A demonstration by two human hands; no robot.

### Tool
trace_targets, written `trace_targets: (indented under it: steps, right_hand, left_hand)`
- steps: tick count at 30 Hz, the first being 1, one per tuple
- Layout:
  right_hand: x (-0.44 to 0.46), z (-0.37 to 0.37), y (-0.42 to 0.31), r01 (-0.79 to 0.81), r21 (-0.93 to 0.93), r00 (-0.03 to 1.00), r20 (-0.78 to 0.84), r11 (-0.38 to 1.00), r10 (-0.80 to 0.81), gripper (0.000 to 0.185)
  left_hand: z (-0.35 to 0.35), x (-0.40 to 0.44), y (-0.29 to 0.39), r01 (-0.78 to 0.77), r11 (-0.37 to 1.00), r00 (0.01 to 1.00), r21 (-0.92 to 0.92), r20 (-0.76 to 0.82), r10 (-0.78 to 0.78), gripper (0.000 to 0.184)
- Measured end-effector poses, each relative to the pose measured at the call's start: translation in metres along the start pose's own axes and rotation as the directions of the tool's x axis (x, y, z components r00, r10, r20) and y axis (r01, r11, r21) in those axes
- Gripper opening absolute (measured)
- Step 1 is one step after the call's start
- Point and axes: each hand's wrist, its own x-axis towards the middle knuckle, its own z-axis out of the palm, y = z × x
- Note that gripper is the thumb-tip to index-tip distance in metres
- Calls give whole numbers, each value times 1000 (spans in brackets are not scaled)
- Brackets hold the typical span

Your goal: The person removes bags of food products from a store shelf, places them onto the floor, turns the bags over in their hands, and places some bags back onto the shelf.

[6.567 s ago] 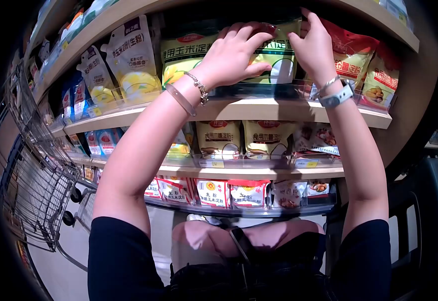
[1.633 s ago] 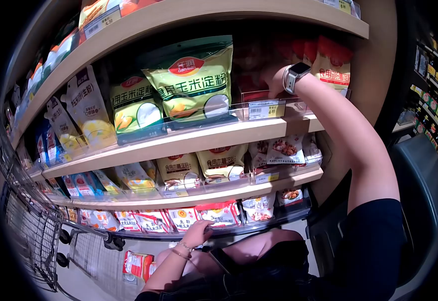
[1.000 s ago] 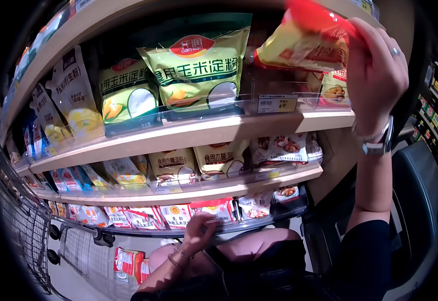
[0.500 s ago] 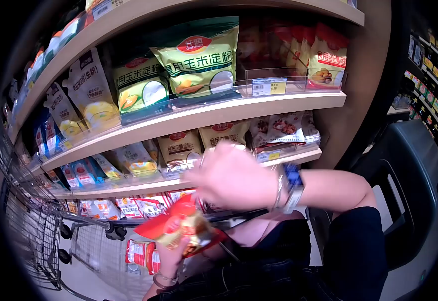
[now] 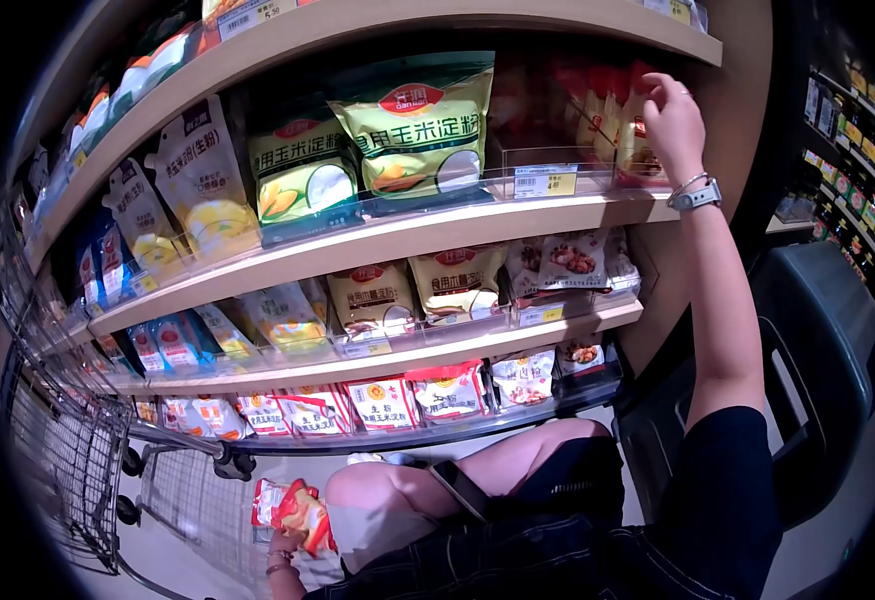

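Note:
At the lower left, my left hand [image 5: 285, 545] grips the edge of a red-and-gold starch packet [image 5: 305, 520] held low near the floor. Another packet, red and white [image 5: 268, 498], lies right beside it. My right hand [image 5: 672, 125] is raised to the right end of the upper shelf, its fingers apart and partly bent. It is in front of a red-topped starch packet [image 5: 640, 150] and covers part of it; whether the fingertips touch it I cannot tell. More red-topped packets [image 5: 594, 120] stand behind, in shadow.
Large green corn starch bags [image 5: 422, 125] fill the middle of the upper shelf [image 5: 407, 240]. Brown-labelled starch bags [image 5: 457, 285] stand below, and white packets [image 5: 382, 402] line the bottom. A wire cart [image 5: 67, 470] stands left. A dark phone-like object [image 5: 457, 488] rests on my lap.
My left hand has lowered the red-and-gold packet from in front of my lap to beside the other packet. My right hand has left that packet and risen rightward to the upper shelf.

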Motion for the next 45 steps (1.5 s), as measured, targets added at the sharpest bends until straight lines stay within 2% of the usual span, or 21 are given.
trace_targets:
  steps: [3, 5, 6, 7, 8, 10, 13, 16, 17, 20, 21, 25, 26, 30, 32, 33, 34, 36, 38, 41, 45]
  right_hand:
    - [28, 6, 33, 94, -199, 983, -136, 975, -123, 33]
    - [57, 9, 48, 90, -342, 995, 64, 935, -72, 38]
    - [66, 12, 55, 98, -410, 987, 160, 907, -34, 41]
    - [74, 7, 45, 56, -378, 945, 319, 924, 73, 50]
    - [79, 9, 50, 74, -150, 910, 415, 986, -5, 54]
    - [80, 19, 48, 36, -6, 853, 521, 999, -27, 52]
    - [90, 49, 56, 235, -40, 802, 572, 971, -171, 49]
    - [85, 57, 41, 217, -229, 797, 603, 949, -37, 46]
    - [78, 61, 41, 244, -282, 861, 503, 928, -73, 41]
    - [67, 67, 39, 157, -378, 922, 387, 912, 1, 35]
    - [63, 69, 43, 195, -412, 940, 339, 890, -49, 30]
    - [44, 53, 41, 143, -443, 982, 177, 885, -71, 21]
    - [48, 59, 52, 117, -497, 990, 130, 860, -60, 19]
    - [46, 59, 69, 259, -442, 943, -75, 859, -323, 11]
    - [45, 56, 65, 230, -377, 930, -185, 897, -317, 13]
    - [47, 53, 62, 153, -378, 959, -166, 913, -230, 17]
    - [49, 54, 64, 180, -318, 939, -225, 931, -259, 10]
    - [59, 54, 71, 184, -327, 928, -253, 927, -274, 18]
    - [62, 46, 65, 99, -343, 963, -203, 934, -177, 18]
    - [67, 44, 68, 142, -306, 915, -322, 941, -242, 20]
    - [58, 23, 44, 245, -291, 892, -307, 925, -333, 14]
  left_hand:
    - [18, 14, -7, -192, 973, 981, 132, -12, 195, 57]
    - [25, 11, 1, -230, 955, 973, 188, 39, 226, 57]
    - [26, 6, 6, -235, 955, 971, 180, -7, 240, 53]
    - [19, -14, 25, -240, 955, 966, 172, -54, 253, 50]
    - [16, -27, 37, -246, 955, 959, 164, -102, 264, 46]
    - [14, -22, 41, -392, 917, 906, 71, -144, 398, 41]
    - [7, -43, 64, -501, 865, 853, 44, -146, 501, 34]
    - [5, -52, 82, -573, 817, 815, -62, -148, 560, 31]
    - [-3, -78, 102, -647, 758, 733, 87, -203, 649, 30]
    - [-6, -90, 122, -720, 693, 676, 31, -192, 711, 27]
    - [-5, -95, 128, -734, 679, 664, -25, -237, 709, 24]
    - [-16, -119, 141, -775, 629, 591, 50, -294, 751, 30]
    - [-20, -125, 142, -775, 630, 587, 52, -313, 747, 30]
    - [-37, -139, 139, -781, 618, 549, 91, -371, 749, 29]
    - [-44, -155, 144, -762, 639, 565, 100, -378, 733, 28]
    - [-45, -157, 143, -769, 630, 550, 111, -387, 740, 28]
    - [-45, -159, 142, -777, 618, 534, 123, -392, 749, 27]
    - [-44, -159, 143, -784, 601, 510, 155, -393, 765, 27]
    - [-43, -159, 145, -776, 600, 498, 195, -396, 772, 27]
    - [-47, -162, 158, -788, 584, 493, 198, -366, 789, 28]
    - [-44, -159, 172, -791, 587, 506, 174, -354, 787, 26]
